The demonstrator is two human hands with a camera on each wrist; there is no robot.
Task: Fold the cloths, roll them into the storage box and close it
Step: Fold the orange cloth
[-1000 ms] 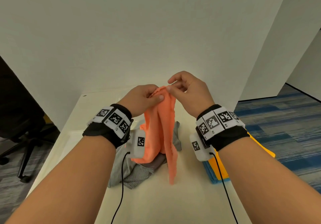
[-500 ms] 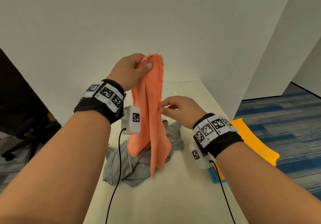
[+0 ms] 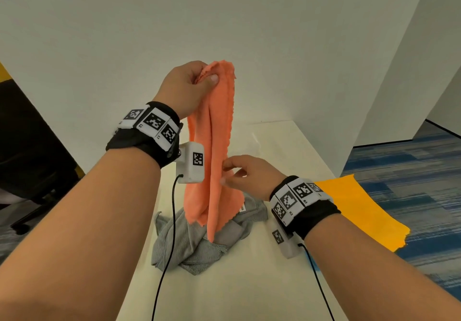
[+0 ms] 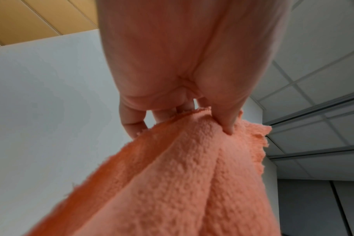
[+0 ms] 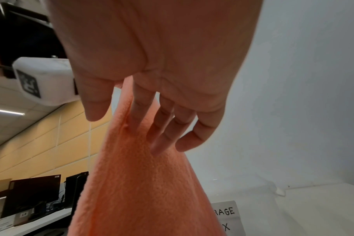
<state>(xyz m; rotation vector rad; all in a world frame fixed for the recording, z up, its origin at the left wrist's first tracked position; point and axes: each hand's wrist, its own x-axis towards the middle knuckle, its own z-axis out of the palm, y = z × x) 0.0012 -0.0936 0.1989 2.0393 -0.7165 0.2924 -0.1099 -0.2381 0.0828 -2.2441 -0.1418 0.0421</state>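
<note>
An orange cloth [image 3: 217, 146] hangs bunched in long folds above the table. My left hand [image 3: 199, 79] is raised and pinches its top edge between thumb and fingers; the left wrist view shows the thumb [image 4: 228, 126] pressed into the cloth [image 4: 192, 183]. Lower down, my right hand [image 3: 229, 173] touches the cloth's right edge at mid-height. In the right wrist view its fingers [image 5: 162, 127] lie nearly straight against the cloth [image 5: 141, 191], with the thumb apart on the other side. A crumpled grey cloth [image 3: 194, 241] lies on the table under the orange one. A white label [image 5: 226, 214] shows part of the words "storage box".
The cream table [image 3: 249, 283] runs back to a white wall. A yellow cloth [image 3: 361, 208] lies over the table's right edge, with a sliver of blue cloth [image 3: 315, 267] under it. A black office chair [image 3: 30, 171] stands at the left. Blue carpet lies at the right.
My left hand has lifted the orange cloth's top higher. My right hand let go of the top edge and moved down the cloth's right side to mid-height.
</note>
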